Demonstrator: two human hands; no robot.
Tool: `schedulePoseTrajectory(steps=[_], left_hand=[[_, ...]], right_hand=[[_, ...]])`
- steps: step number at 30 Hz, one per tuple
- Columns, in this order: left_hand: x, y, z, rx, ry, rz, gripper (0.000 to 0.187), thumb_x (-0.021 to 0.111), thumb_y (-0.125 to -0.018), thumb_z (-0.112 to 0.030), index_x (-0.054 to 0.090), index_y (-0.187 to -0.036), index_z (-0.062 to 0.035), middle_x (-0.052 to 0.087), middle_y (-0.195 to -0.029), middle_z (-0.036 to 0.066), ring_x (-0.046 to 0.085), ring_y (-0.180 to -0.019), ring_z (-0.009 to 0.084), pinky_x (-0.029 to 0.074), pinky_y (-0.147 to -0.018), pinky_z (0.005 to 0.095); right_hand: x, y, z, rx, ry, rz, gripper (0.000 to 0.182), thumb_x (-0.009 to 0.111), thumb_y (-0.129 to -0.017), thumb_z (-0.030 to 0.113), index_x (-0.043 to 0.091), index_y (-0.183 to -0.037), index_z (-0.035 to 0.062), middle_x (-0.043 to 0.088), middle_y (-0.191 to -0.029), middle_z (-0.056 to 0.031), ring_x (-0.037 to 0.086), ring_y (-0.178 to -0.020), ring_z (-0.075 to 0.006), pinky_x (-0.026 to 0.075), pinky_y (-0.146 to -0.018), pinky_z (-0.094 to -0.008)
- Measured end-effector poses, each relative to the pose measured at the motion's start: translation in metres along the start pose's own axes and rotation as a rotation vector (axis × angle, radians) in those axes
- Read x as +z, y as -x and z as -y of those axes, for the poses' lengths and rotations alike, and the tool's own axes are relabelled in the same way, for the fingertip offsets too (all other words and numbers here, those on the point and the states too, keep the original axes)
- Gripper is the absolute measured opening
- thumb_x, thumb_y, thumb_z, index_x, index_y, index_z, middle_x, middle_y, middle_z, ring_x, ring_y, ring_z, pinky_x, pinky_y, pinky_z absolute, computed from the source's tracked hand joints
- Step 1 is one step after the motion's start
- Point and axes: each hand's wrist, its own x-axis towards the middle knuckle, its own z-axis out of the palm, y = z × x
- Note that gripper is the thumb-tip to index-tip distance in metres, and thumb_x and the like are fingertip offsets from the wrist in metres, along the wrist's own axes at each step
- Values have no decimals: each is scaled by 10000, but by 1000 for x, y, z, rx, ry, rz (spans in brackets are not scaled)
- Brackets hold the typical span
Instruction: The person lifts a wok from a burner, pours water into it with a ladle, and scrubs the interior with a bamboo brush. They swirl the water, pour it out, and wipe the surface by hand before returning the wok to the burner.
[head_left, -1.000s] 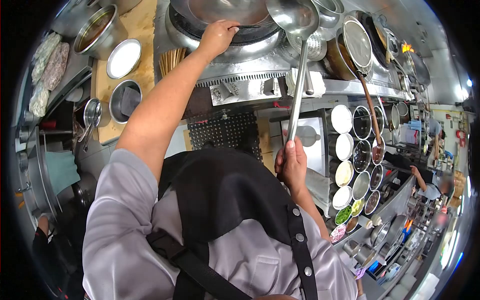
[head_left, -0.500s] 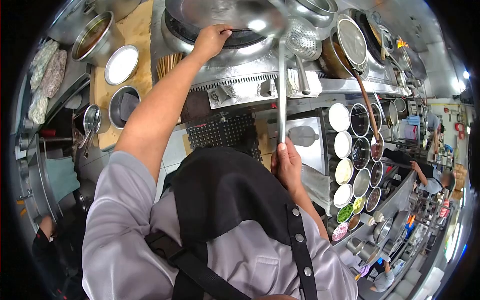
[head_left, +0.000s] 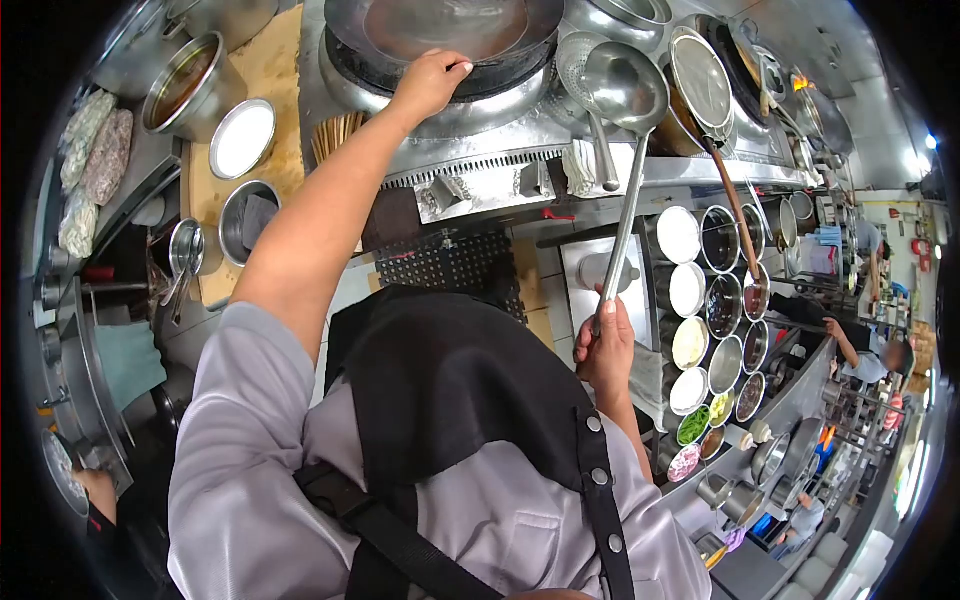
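overhead, the long-handled steel ladle hung with its bowl over the stove edge, beside the perforated steel skimmer. the right hand clenched its handle's end. the left hand gripped the rim of the dark round wok.

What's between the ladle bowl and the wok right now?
In the head view, a perforated skimmer sits between the ladle bowl and the wok, partly behind the bowl.

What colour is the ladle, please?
Shiny silver metal; the ladle shows best in the head view.
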Motion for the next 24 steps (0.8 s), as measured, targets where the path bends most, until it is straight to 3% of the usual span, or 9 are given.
schedulePoseTrajectory(steps=[3, 7, 9, 10, 12, 15, 17, 21, 24], left_hand=[[1, -6, -5, 41, -138, -3, 333, 578, -908, -337, 687, -976, -30, 659, -1016, 171, 613, -949, 362, 473, -834, 414], [2, -7, -13, -56, -179, -4, 360, 555, -920, -366, 687, -957, -34, 658, -928, 182, 605, -904, 386, 468, -820, 429], [2, -7, -8, -72, -92, 13, 360, 543, -948, -360, 669, -1005, -27, 665, -910, 143, 608, -742, 285, 481, -716, 353], [0, -6, -8, -81, -96, -6, 360, 543, -948, -360, 669, -1005, -27, 665, -910, 143, 608, -742, 285, 481, -716, 353], [-4, 1, -14, -394, 315, 33, 269, 556, -961, -264, 673, -1023, -30, 675, -940, 77, 612, -750, 163, 495, -694, 281], [5, 12, -6, -382, 642, -124, 186, 561, -962, -151, 664, -1060, -31, 662, -992, 29, 594, -778, 88, 508, -708, 220], [9, 13, -7, -393, 636, -174, 192, 539, -961, -75, 628, -1121, -16, 655, -1025, 37, 599, -792, 107, 527, -764, 233], [17, 20, -14, -383, 833, -308, 225, 483, -965, -29, 572, -1165, 20, 653, -1065, 88, 620, -855, 144, 536, -829, 293], [23, 25, -8, -423, 975, -547, 283, 433, -942, 30, 509, -1214, 51, 577, -1220, 167, 635, -944, 199, 535, -891, 362]], right_hand=[[-23, -4, -3, -23, 75, -35, 380, 474, -1010, 320, 514, -1296, 74, 464, -569, 9, 395, -405, -65, 324, -377, -209], [-63, -29, 23, -300, 598, -62, 418, 645, -925, 210, 551, -1290, 28, 510, -652, 22, 459, -525, -59, 383, -474, -220], [-78, -52, 54, -349, 714, -30, 400, 675, -895, 174, 573, -1250, 20, 535, -662, -15, 491, -551, -91, 423, -514, -251], [-88, -66, 77, -408, 880, 9, 384, 682, -885, 162, 584, -1226, 16, 558, -678, -44, 521, -583, -107, 444, -549, -266], [-88, -89, 126, -465, 1122, 46, 359, 699, -860, 142, 609, -1181, 8, 634, -767, -124, 602, -686, -168, 486, -658, -300], [-112, -148, 159, -782, 1206, 214, 419, 693, -861, 123, 585, -1253, 23, 680, -979, -191, 660, -829, -243, 503, -736, -310], [-112, -172, 197, -764, 1315, 310, 433, 678, -867, 103, 568, -1279, 25, 676, -1035, -196, 664, -888, -233, 506, -769, -308], [-92, -217, 249, -741, 1306, 545, 436, 646, -884, 95, 545, -1304, 32, 649, -839, -174, 580, -674, -194, 481, -691, -286], [-52, -243, 263, -570, 1339, 681, 428, 625, -909, 122, 531, -1317, 33, 552, -682, -87, 463, -587, -129, 413, -566, -261]])
